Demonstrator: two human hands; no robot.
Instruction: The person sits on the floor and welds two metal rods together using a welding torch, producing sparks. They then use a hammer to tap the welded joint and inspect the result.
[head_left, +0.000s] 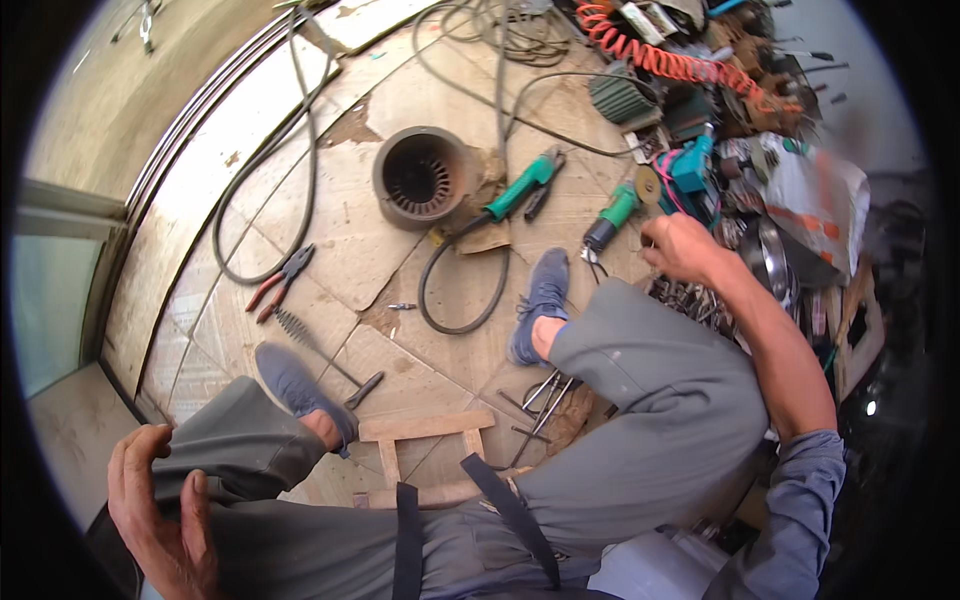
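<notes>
My right hand (682, 248) reaches over a heap of small metal parts (690, 300) on the right, its fingers curled inward. Whatever lies in those fingers, if anything, is hidden. Just left of it rests a green and black angle grinder (612, 215) with a tan disc. My left hand (160, 510) hovers by my left knee, thumb and fingers apart, holding nothing. On the floor ahead stands a hollow metal cylinder (436, 182) with slots around its inside, like a motor stator. Beside it lies a green-handled clamp tool (520, 190) on a thick black cable.
Red-handled pliers (288, 278) and a spiral brush (297, 328) lie on the left. A low wooden frame (425, 427) sits between my legs. An orange coiled hose (670, 62), a teal power tool (692, 165) and a white sack (835, 200) crowd the right. Black cable (312, 150) loops across the floor.
</notes>
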